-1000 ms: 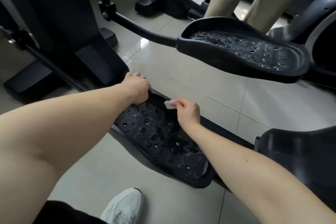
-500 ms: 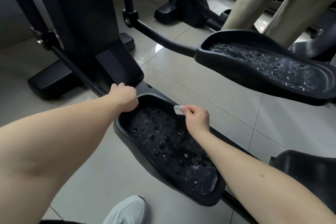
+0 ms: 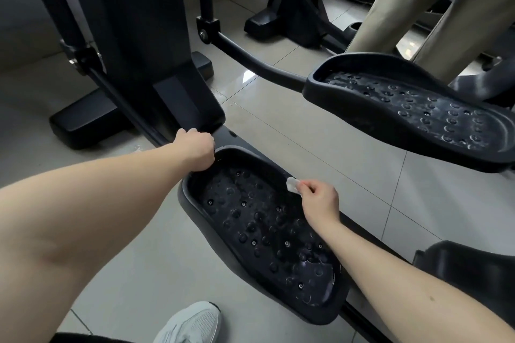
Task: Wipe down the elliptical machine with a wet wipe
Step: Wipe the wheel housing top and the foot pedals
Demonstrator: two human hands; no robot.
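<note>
The near black foot pedal (image 3: 259,234) of the elliptical machine lies low over the tiled floor, its studded surface wet and shiny. My left hand (image 3: 196,149) grips the pedal's front rim with curled fingers. My right hand (image 3: 317,199) pinches a small folded white wet wipe (image 3: 292,184) against the pedal's right rim. The far pedal (image 3: 412,111) sits higher, to the upper right, on its black arm.
The machine's black column and base foot (image 3: 83,122) stand at the upper left. Another person's legs in beige trousers (image 3: 412,3) stand behind the far pedal. My white shoe (image 3: 192,323) is on the grey tiles at the bottom. A black housing (image 3: 468,270) is at the right.
The view has tilted up and back, so the pedal and both hands sit lower in frame. My right hand with the wipe has slid back along the right rim; my left hand keeps its grip.
</note>
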